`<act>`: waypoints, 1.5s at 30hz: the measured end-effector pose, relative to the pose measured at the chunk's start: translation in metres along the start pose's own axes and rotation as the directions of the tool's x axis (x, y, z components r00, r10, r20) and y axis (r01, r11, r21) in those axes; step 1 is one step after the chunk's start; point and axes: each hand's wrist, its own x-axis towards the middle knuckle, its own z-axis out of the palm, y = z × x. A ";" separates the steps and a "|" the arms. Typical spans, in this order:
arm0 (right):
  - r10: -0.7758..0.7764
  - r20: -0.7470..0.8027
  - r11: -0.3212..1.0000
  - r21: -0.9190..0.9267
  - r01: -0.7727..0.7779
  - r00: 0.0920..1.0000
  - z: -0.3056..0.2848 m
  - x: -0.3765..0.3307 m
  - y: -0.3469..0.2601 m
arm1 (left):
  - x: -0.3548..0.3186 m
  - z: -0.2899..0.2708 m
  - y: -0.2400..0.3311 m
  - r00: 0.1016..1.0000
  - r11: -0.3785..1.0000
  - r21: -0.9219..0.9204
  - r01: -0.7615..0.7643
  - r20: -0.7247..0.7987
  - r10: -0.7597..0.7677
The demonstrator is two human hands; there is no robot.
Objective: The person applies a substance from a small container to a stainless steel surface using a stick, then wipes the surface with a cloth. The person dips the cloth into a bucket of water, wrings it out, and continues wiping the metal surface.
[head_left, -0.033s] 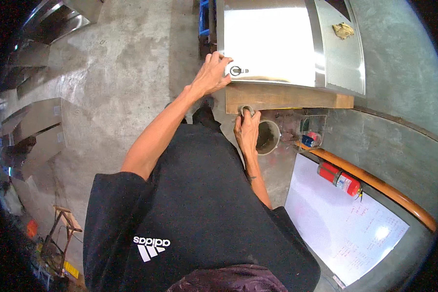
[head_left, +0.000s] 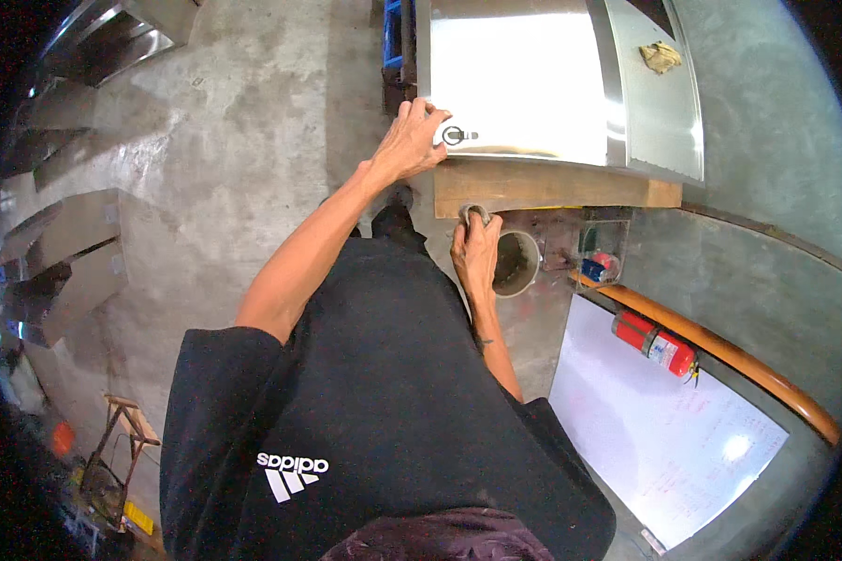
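My left hand [head_left: 407,145] is at the near left corner of a shiny metal panel [head_left: 519,84]. Its thumb and fingers close around the end of a white rounded piece [head_left: 442,133] marked with a black ring and a dark tab; the piece's kind is unclear. Lower down, beside the wooden board [head_left: 552,187] under the panel, my right hand [head_left: 478,251] is closed on a small grey curved object [head_left: 475,212], partly hidden by the fingers. Just right of that hand stands a round bucket [head_left: 515,264].
A crumpled yellowish cloth [head_left: 660,58] lies on the metal at the far right. A wire basket [head_left: 603,252], a red fire extinguisher [head_left: 653,343] and a whiteboard [head_left: 646,421] are to the right. Metal boxes [head_left: 65,257] and a wooden-topped stand [head_left: 131,421] occupy the left.
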 end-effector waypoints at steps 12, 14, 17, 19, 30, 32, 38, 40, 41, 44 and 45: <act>0.119 0.050 0.980 0.157 -0.126 0.992 0.014 -0.002 0.031 | 0.034 0.021 -0.008 0.991 0.992 0.080 0.100 0.077 -0.106; 0.094 0.033 0.985 0.144 -0.098 0.995 0.016 0.001 0.038 | 0.037 0.026 -0.009 0.986 0.988 0.031 0.150 0.075 -0.152; 0.084 0.050 0.987 0.130 -0.090 0.995 0.010 0.008 0.031 | 0.041 0.034 -0.021 0.983 0.979 -0.099 0.176 0.077 -0.169; 0.026 0.035 0.985 0.168 -0.031 0.999 0.002 0.017 0.018 | 0.043 0.035 -0.023 0.981 0.975 -0.144 0.170 0.117 -0.154; -0.333 -0.112 0.929 -0.211 0.305 0.936 0.018 0.103 -0.043 | -0.027 -0.029 -0.070 0.946 0.924 -0.271 0.270 -0.105 -0.308; -0.344 -0.115 0.910 -0.286 0.300 0.932 0.026 0.110 -0.035 | -0.065 -0.036 -0.089 0.910 0.884 -0.289 0.367 -0.086 -0.406; -0.352 -0.049 0.872 -0.379 0.309 0.935 0.030 0.118 -0.050 | -0.222 -0.020 -0.192 0.806 0.815 -0.072 0.575 -0.120 -0.579; -0.368 -0.087 0.880 -0.354 0.317 0.926 0.028 0.112 -0.042 | -0.263 -0.024 -0.201 0.724 0.735 -0.106 0.670 -0.122 -0.679; -0.371 -0.100 0.885 -0.341 0.318 0.923 0.027 0.107 -0.039 | -0.282 -0.027 -0.204 0.675 0.685 -0.178 0.706 -0.123 -0.728; -0.301 -0.108 0.916 -0.310 0.255 0.948 0.028 0.111 -0.051 | -0.359 -0.034 -0.225 0.637 0.648 -0.073 0.758 -0.129 -0.760; -0.297 -0.142 0.922 -0.299 0.246 0.944 0.030 0.113 -0.053 | -0.375 -0.039 -0.227 0.639 0.644 0.002 0.765 -0.125 -0.759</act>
